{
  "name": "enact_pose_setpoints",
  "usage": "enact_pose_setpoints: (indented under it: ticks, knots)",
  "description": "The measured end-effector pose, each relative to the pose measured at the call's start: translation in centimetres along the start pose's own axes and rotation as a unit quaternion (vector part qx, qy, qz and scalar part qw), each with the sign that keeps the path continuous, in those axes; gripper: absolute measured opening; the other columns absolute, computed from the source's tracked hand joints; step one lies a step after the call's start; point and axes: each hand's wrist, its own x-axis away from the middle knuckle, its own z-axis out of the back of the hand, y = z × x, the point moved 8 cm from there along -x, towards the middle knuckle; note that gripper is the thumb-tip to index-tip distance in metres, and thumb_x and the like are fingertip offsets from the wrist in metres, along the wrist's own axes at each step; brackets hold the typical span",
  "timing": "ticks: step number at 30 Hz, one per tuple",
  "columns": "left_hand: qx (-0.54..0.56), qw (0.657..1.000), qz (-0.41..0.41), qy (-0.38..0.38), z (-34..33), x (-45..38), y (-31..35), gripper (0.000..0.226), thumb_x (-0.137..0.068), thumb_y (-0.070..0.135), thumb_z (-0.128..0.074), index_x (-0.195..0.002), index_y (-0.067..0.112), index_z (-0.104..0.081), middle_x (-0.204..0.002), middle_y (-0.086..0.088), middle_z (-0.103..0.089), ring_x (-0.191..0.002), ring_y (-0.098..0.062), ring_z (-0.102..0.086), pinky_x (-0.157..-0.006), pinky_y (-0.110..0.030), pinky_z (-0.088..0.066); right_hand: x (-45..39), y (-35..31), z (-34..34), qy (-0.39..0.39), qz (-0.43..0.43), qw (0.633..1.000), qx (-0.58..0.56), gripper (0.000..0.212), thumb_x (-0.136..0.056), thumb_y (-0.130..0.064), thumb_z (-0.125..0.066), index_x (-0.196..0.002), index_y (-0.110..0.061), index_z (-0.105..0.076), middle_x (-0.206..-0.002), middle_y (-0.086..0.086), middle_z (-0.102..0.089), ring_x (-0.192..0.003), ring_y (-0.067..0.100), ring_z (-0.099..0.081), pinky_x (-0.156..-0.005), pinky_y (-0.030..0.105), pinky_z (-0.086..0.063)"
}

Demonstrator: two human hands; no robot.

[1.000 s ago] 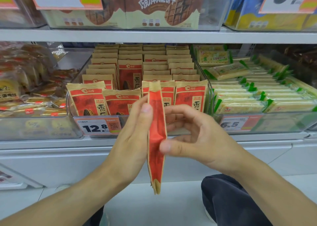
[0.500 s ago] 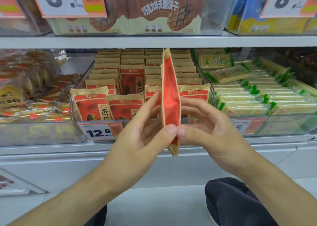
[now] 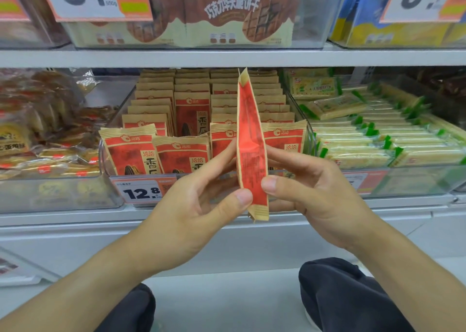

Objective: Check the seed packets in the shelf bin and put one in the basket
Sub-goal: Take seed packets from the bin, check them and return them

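One red-and-tan seed packet (image 3: 252, 155) stood upright and edge-on between the two hands, in front of the shelf bin (image 3: 107, 160), its long axis running top to bottom and its narrow side turned toward the camera. The left hand (image 3: 191, 210) pinched its lower part, the thumb pressed near the bottom seal and the fingers reaching behind the left face; the right hand (image 3: 312, 193) mirrored it, thumb on the right face and fingers curled behind. Both gripped the packet about equally, so neither was clearly nearer. Behind it, the remaining packets (image 3: 181, 152) stood in rows inside the bin, above the 12.8 price tag (image 3: 141, 193) at the bin's front edge. No basket was in view, so which way the packet would have to travel could not be told; checking seemed the step in hand, and the deposit was not yet done.
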Motion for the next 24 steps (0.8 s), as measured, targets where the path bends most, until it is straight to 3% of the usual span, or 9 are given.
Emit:
enact_pose_setpoints:
  ticks: [7, 10, 14, 18, 21, 24]
  knots:
    - [0.014, 1.000, 0.001, -0.024, -0.1, 0.0, -0.1, 0.063, -0.097, 0.008, -0.049, -0.156, 0.017, -0.027, -0.148, 0.020, -0.051, -0.138, -0.001, -0.047, -0.104, -0.014, -0.043, -0.1, 0.0, 0.0, 0.000, -0.008, 1.000, 0.006, 0.059, -0.082, -0.013, -0.077, -0.139, -0.015, -0.060, -0.130, 0.002, -0.071, -0.107, 0.032, -0.073, -0.083, 0.048, -0.062]
    - [0.014, 1.000, 0.001, -0.026, -0.1, 0.1, 0.0, 0.062, -0.098, 0.010, -0.049, -0.156, 0.016, -0.027, -0.150, 0.015, -0.051, -0.139, -0.005, -0.046, -0.107, -0.017, -0.042, -0.1, 0.0, 0.3, 0.020, 0.000, 0.999, 0.037, 0.062, -0.074, -0.024, -0.086, -0.133, -0.020, -0.065, -0.128, 0.002, -0.070, -0.105, 0.032, -0.074, -0.083, 0.054, -0.061]
    - [0.022, 0.999, 0.023, -0.028, -0.2, 0.4, 0.1, 0.048, -0.102, 0.026, -0.050, -0.149, 0.018, -0.043, -0.141, 0.008, -0.060, -0.132, -0.011, -0.056, -0.102, -0.024, -0.049, 0.0, 0.1, 0.9, 0.069, -0.003, 0.988, 0.138, 0.079, -0.059, -0.033, -0.097, -0.128, -0.030, -0.059, -0.115, -0.004, -0.070, -0.095, 0.021, -0.075, -0.087, 0.042, -0.061]
    - [-0.008, 0.998, 0.048, 0.041, 0.2, 0.4, -0.5, 0.042, -0.092, 0.048, -0.057, -0.127, 0.026, -0.061, -0.118, 0.009, -0.073, -0.110, -0.011, -0.069, -0.096, -0.029, -0.055, 0.1, 0.8, 0.2, 0.048, -0.030, 0.976, 0.210, 0.096, -0.046, -0.048, -0.094, -0.131, -0.039, -0.050, -0.112, -0.007, -0.067, -0.098, 0.015, -0.071, -0.083, 0.039, -0.062]
    - [0.005, 0.996, 0.060, 0.063, 0.2, 0.4, -0.7, 0.032, -0.100, 0.044, -0.050, -0.125, 0.027, -0.060, -0.112, 0.012, -0.075, -0.103, -0.008, -0.072, -0.088, -0.023, -0.057, 0.1, 1.0, -0.3, 0.031, -0.029, 0.975, 0.219, 0.089, -0.054, -0.052, -0.090, -0.131, -0.036, -0.050, -0.113, -0.006, -0.068, -0.099, 0.016, -0.072, -0.082, 0.041, -0.063]
    - [0.060, 0.993, 0.081, 0.061, 0.4, 0.5, -1.1, 0.039, -0.095, 0.037, -0.044, -0.129, 0.026, -0.057, -0.117, 0.008, -0.074, -0.107, -0.014, -0.071, -0.091, -0.030, -0.058, 0.1, 0.9, 0.2, 0.052, -0.036, 0.979, 0.193, 0.074, -0.059, -0.044, -0.087, -0.124, -0.031, -0.055, -0.103, -0.003, -0.070, -0.086, 0.020, -0.073, -0.075, 0.041, -0.064]
